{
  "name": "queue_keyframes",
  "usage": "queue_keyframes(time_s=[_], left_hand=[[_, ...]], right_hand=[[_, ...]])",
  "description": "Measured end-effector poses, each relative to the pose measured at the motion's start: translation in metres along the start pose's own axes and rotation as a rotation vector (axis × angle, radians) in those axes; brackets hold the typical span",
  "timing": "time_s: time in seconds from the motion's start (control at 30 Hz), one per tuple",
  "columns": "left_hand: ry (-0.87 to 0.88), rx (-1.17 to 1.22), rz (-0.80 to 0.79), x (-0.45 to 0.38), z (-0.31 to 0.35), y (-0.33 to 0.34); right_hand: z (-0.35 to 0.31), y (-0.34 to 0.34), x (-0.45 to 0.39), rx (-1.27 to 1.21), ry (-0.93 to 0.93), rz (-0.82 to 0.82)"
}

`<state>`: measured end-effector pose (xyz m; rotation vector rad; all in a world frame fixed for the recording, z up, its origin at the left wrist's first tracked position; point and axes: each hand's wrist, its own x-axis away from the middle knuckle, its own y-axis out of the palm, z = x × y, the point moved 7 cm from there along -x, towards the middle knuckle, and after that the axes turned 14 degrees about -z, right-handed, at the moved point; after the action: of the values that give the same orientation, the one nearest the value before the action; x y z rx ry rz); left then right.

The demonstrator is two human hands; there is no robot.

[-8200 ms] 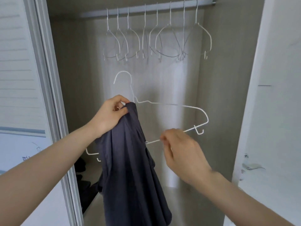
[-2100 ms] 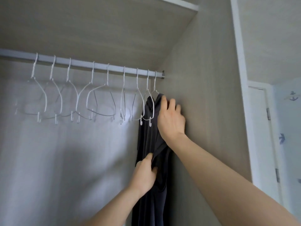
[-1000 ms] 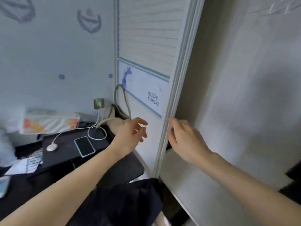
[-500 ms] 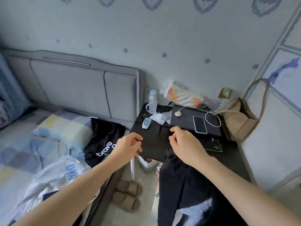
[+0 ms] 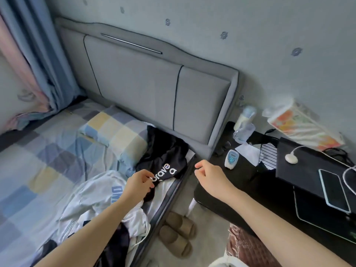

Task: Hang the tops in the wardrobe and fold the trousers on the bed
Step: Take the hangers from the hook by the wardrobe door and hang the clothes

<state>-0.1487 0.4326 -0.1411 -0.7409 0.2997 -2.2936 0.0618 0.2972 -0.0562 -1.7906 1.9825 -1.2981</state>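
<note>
My left hand (image 5: 139, 185) reaches down to the black garment (image 5: 163, 157) with white lettering that lies crumpled at the right edge of the bed (image 5: 48, 151), against the headboard (image 5: 146, 81). Its fingers curl at the cloth's near edge; I cannot tell whether they have pinched it yet. My right hand (image 5: 209, 175) hangs over the gap between the bed and the dark surface (image 5: 269, 189) on the right, fingers loosely curled and holding nothing.

Plenty is left, I judge. Besides the black piece, a white garment (image 5: 92, 197) with blue letters is heaped on the near side of the bed, with more dark cloth (image 5: 115, 243) tucked beneath it, nearer me. Nothing on the bed looks folded. The wardrobe is out of view, so I cannot say from here what hangs there. Whether the black piece is a top or trousers I cannot tell until it is opened out.
</note>
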Motion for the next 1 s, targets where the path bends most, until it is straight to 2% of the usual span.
queue_keyframes(time_s=[0.2,0.27,0.5,0.67,0.83,0.93,1.0], left_hand=[[-0.203,-0.056,-0.021,-0.154,-0.072,-0.045],[-0.26,-0.062,-0.052,-0.173,-0.085,-0.044],[-0.449,-0.02,-0.116,-0.3,-0.218,-0.019],[-0.558,0.085,-0.11,-0.356,-0.294,0.0],[-0.605,0.159,-0.061,-0.391,-0.342,0.006],[-0.572,0.412,-0.075,-0.403,-0.355,0.031],[-0.584,0.554,-0.083,-0.405,-0.36,0.052]], right_hand=[[0.037,0.043,-0.193,-0.131,0.206,-0.083],[0.049,0.046,-0.218,-0.163,0.27,-0.078],[0.14,0.136,-0.383,-0.323,0.466,-0.081],[0.205,0.209,-0.439,-0.633,0.69,-0.097],[0.25,0.238,-0.471,-0.932,0.82,0.057],[0.269,0.249,-0.489,-1.069,0.834,0.085],[0.275,0.259,-0.499,-1.083,0.827,0.011]])
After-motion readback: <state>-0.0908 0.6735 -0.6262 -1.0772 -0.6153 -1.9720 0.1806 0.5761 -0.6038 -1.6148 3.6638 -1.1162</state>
